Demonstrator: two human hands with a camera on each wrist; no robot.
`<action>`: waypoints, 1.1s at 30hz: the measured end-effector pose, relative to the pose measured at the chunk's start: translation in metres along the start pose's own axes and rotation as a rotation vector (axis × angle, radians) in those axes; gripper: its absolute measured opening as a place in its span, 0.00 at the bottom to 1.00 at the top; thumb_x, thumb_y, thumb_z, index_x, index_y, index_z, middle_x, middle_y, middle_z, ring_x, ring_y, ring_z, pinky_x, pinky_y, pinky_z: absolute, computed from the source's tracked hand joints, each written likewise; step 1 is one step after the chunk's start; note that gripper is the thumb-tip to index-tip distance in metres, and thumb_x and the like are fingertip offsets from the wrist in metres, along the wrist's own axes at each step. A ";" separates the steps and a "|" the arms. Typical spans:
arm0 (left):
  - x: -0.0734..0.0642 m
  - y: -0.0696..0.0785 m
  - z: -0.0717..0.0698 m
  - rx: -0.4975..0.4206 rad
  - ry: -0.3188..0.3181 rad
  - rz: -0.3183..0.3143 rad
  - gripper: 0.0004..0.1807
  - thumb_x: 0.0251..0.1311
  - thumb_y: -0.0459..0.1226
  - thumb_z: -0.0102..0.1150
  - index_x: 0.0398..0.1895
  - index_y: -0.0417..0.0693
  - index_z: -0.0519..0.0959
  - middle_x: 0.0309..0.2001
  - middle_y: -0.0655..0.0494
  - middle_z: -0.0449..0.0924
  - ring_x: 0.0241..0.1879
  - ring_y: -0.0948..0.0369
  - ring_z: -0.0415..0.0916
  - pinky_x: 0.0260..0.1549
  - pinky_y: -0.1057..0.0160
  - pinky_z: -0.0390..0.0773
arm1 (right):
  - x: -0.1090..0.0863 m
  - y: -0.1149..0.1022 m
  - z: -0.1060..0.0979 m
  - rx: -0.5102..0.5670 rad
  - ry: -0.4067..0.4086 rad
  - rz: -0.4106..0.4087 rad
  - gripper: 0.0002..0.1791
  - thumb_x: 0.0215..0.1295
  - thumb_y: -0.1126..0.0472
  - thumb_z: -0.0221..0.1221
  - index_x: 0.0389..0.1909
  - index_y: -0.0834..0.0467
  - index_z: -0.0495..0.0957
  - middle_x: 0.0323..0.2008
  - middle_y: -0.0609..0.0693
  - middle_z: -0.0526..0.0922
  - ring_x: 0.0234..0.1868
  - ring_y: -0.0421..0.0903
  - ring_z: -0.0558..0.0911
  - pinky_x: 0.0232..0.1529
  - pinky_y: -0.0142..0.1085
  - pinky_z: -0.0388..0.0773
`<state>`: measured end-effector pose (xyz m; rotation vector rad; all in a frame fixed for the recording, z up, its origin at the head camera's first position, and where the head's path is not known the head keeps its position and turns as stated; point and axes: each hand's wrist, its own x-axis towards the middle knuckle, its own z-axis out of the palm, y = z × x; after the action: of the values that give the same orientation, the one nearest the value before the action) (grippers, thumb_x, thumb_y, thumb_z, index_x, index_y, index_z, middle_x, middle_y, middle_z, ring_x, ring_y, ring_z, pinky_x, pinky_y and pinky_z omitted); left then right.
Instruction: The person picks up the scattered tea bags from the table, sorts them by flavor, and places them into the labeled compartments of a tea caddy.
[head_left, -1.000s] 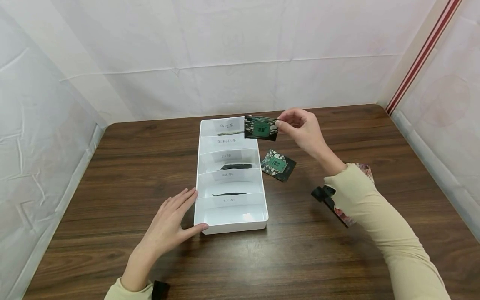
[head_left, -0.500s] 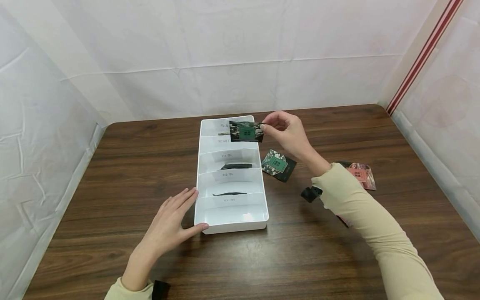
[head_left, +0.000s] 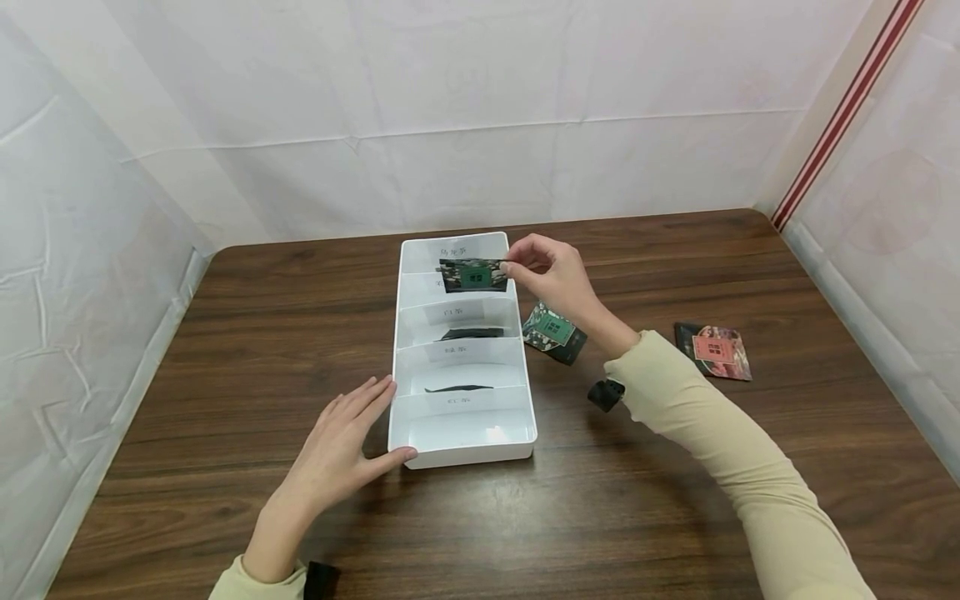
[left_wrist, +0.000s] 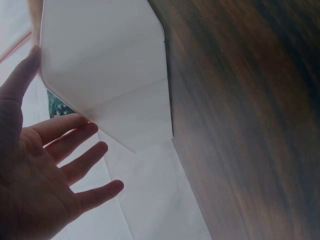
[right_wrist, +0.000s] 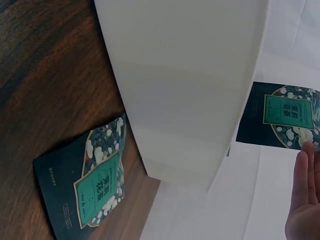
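Dark brown wood-grain table. On it, a long white rectangular tray, crosswise dividers forming five labelled compartments. Left hand: fingers spread, fingertips at the tray's left rim, thumb at its near left corner. Right hand: thumb and fingers pinch the right edge of a flat dark-green floral packet, held over the tray's far part. On table: matching green-labelled packet just beside the tray's right wall; black-and-pink packet with coral label farther right. Thin dark edge visible in one compartment.
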<state>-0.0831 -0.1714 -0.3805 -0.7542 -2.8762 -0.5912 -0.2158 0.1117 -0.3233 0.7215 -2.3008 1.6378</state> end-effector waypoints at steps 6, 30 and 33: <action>0.000 0.000 0.000 0.002 0.000 0.000 0.44 0.44 0.55 0.62 0.61 0.38 0.63 0.60 0.48 0.62 0.61 0.52 0.55 0.54 0.43 0.53 | 0.000 0.001 0.005 -0.021 -0.008 0.000 0.04 0.55 0.71 0.58 0.32 0.69 0.76 0.29 0.59 0.79 0.29 0.49 0.77 0.30 0.35 0.74; 0.000 0.000 0.000 0.010 -0.012 -0.014 0.44 0.44 0.55 0.62 0.60 0.38 0.64 0.60 0.48 0.62 0.61 0.52 0.55 0.54 0.43 0.53 | 0.006 0.047 0.024 -0.116 -0.100 -0.045 0.03 0.55 0.66 0.59 0.31 0.60 0.78 0.28 0.48 0.80 0.29 0.38 0.77 0.29 0.30 0.75; 0.000 0.000 0.000 0.009 -0.007 -0.011 0.44 0.44 0.56 0.62 0.60 0.38 0.64 0.60 0.48 0.62 0.60 0.52 0.55 0.54 0.43 0.53 | 0.007 0.048 0.025 -0.118 -0.105 -0.036 0.03 0.56 0.66 0.59 0.31 0.61 0.78 0.28 0.49 0.80 0.30 0.38 0.77 0.30 0.30 0.75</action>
<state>-0.0834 -0.1717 -0.3805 -0.7413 -2.8887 -0.5774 -0.2441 0.0990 -0.3684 0.8349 -2.4174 1.4677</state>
